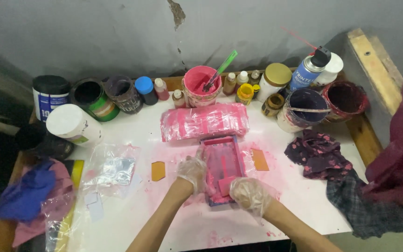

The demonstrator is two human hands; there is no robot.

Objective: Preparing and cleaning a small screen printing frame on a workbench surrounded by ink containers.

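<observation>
We wear thin clear plastic gloves, loose & crinkly, on left hand (193, 171) & right hand (249, 193); pink smears on both. Forearms bare, no sleeves, no watch.

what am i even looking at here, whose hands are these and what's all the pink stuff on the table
The single picture comes from a camera on a person's head, looking down at their own hands. Both wear thin clear gloves. The left hand grips the side of a small pink-smeared rectangular tray; the right hand holds a pink scraper in it. On the white table lie a pink-stained plastic sheet, a pink paint tub, jars, a spray can and rags.
</observation>
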